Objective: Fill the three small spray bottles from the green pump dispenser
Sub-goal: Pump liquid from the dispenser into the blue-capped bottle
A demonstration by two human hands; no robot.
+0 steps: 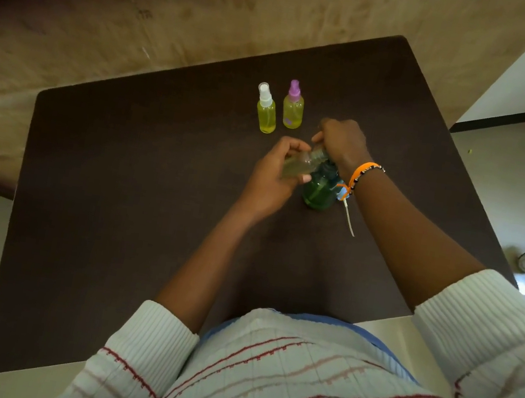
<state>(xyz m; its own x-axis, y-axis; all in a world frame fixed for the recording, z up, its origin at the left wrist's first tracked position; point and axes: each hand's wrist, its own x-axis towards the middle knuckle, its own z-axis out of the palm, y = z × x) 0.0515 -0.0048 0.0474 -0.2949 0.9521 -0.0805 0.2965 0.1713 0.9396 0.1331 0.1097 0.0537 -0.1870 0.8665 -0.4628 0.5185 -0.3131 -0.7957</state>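
Spray bottles are what we are filling, and the third spray bottle (297, 167) lies tilted in our left hand (274, 180), fingers curled round its clear plastic body, its neck brought up to the top of the green pump dispenser (319, 191). Our right hand (340, 140) closes over the pump head; whether it grips or only presses we cannot tell. To do this well, we should keep the small neck tight under the spout and press slowly — a narrow mouth spills easily. The dispenser is rounded, translucent green plastic, standing on the dark matte table (113, 208). Further off stand the white-capped bottle (266, 109) and the purple-capped bottle (293, 106) — both slim, yellow-filled, upright, just beside each other.
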